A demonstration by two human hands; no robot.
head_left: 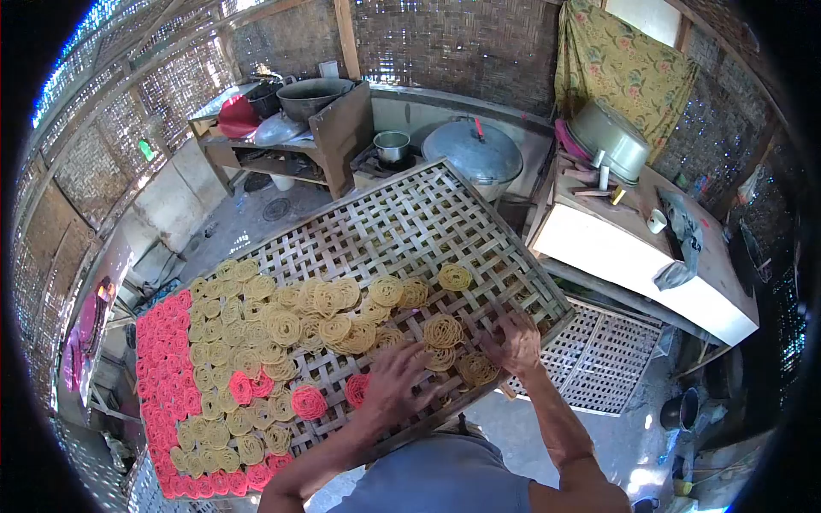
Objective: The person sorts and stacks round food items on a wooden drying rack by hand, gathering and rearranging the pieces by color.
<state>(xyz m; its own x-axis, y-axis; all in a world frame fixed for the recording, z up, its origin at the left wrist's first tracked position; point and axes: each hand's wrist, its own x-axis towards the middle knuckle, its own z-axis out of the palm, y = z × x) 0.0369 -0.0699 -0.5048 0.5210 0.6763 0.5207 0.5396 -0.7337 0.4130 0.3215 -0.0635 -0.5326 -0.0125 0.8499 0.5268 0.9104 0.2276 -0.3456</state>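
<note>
A woven bamboo rack (445, 201) lies slanted before me, bearing flat round nests of thin coiled strands. Pink nests (162, 368) fill its left end, and yellow nests (227, 333) lie in rows beside them. Several loose yellow nests are heaped and overlapping mid-rack. My left hand (393, 385) is over the near side, fingers spread, beside a pink nest (357, 390) partly hidden by it. My right hand (513, 344) rests at the near right edge, fingers stretched out, close to a yellow nest (477, 368). Its fingertips are dark and hard to make out against the slats.
A large lidded metal pot (472, 154) stands beyond the rack, near a small pot (392, 147) on a stove. At right is a white-fronted counter (616, 231) with a big basin (609, 141). Another woven rack (590, 355) sits lower right. A wooden shelf (338, 137) stands at back left.
</note>
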